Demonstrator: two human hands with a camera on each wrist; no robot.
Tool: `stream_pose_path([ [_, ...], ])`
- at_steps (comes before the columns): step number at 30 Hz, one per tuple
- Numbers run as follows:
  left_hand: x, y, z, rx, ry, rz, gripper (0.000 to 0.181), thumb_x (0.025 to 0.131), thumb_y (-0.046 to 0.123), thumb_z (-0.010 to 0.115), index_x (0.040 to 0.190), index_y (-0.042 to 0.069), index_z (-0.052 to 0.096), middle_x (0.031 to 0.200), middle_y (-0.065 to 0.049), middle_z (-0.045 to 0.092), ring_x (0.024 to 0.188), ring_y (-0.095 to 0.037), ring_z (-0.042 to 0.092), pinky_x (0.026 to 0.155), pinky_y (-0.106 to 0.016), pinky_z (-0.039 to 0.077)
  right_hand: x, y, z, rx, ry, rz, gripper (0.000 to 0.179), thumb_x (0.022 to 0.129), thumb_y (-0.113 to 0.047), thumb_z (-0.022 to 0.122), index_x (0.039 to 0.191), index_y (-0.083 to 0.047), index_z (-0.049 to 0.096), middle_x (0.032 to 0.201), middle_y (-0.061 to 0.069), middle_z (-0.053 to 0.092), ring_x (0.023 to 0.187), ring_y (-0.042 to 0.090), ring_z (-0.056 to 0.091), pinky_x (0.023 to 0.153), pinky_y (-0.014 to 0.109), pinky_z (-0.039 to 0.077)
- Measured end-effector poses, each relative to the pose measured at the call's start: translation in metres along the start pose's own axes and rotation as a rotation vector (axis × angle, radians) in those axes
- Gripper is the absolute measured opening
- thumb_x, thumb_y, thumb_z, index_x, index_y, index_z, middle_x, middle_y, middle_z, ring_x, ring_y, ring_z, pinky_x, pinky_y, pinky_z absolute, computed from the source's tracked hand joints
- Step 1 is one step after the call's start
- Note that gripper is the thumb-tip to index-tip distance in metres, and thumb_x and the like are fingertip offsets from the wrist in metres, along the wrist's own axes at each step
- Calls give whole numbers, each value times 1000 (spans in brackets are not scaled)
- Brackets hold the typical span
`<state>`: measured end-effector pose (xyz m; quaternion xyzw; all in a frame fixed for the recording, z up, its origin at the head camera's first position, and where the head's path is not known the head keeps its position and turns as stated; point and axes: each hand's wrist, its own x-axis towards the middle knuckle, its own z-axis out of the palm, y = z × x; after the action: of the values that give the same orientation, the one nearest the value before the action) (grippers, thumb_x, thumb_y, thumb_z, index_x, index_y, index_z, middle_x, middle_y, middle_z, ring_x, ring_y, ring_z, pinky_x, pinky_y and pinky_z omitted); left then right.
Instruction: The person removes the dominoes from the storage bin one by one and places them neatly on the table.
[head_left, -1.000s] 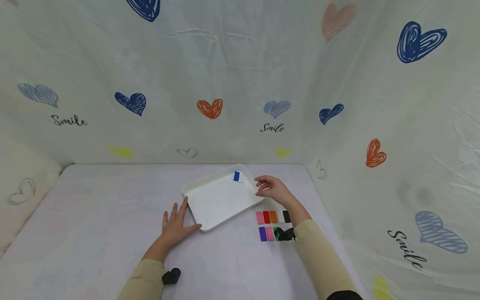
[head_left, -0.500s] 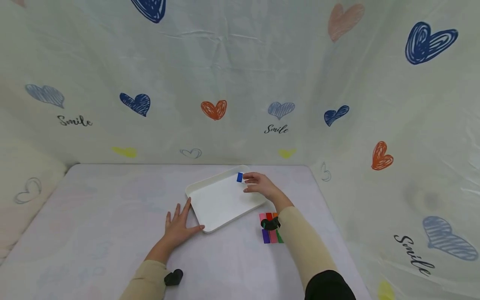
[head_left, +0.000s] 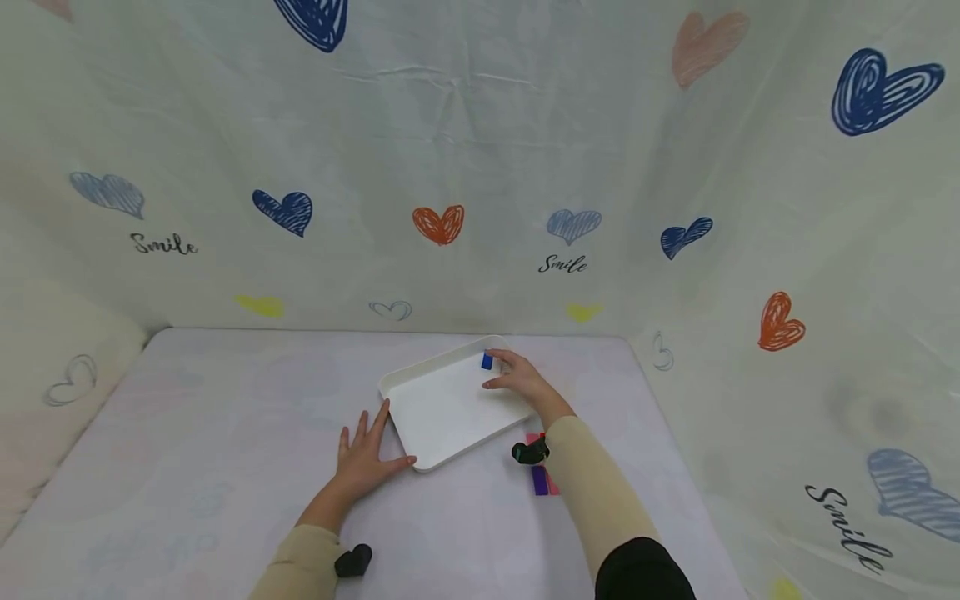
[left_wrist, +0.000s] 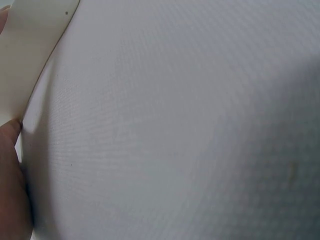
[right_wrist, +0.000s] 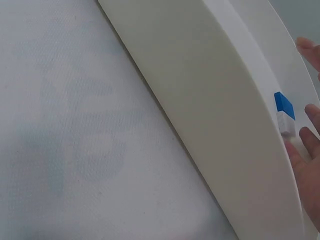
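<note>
A white rectangular tray [head_left: 444,421] lies tilted across the table. My left hand [head_left: 358,468] has its fingers spread, with index fingertip and thumb against the tray's left end. Over the tray's far right part reaches my right hand [head_left: 523,385], thumb apart from the fingers. Close to its fingertips lies a small blue block [head_left: 487,361] inside the tray. The right wrist view shows a white block [right_wrist: 285,124] end to end with the blue one, the fingers around the pair and a gap left between. In the left wrist view a thumb [left_wrist: 11,131] touches the tray wall.
Right of the tray, a purple block [head_left: 540,481] and pink and red blocks [head_left: 535,437] lie on the table, partly hidden by the right sleeve [head_left: 592,475]. Behind the table hangs a curtain [head_left: 480,150] printed with hearts.
My right hand has moved left from beyond the tray's right edge to above the blue and white blocks. Its sleeve now covers more of the coloured blocks. The left hand stays at the tray.
</note>
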<state>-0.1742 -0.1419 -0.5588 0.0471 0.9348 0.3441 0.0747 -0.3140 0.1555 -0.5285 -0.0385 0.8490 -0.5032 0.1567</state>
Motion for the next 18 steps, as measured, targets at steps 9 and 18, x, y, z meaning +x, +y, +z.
stream_pose_path([
  [9,-1,0,1,3,18,4,110,77,47,79,155,4,14,155,-28,23,144,-47,7,112,-60,-7,13,2,7,-75,21,-2,77,74,-8,85,143,-13,50,156,14,31,143,38,24,114,52,21],
  [18,0,-2,5,-4,41,17,110,76,48,79,155,5,17,154,-26,27,143,-47,10,112,-61,-5,19,1,11,-117,26,-1,73,76,-9,84,141,-12,53,154,15,35,143,36,26,114,50,23],
])
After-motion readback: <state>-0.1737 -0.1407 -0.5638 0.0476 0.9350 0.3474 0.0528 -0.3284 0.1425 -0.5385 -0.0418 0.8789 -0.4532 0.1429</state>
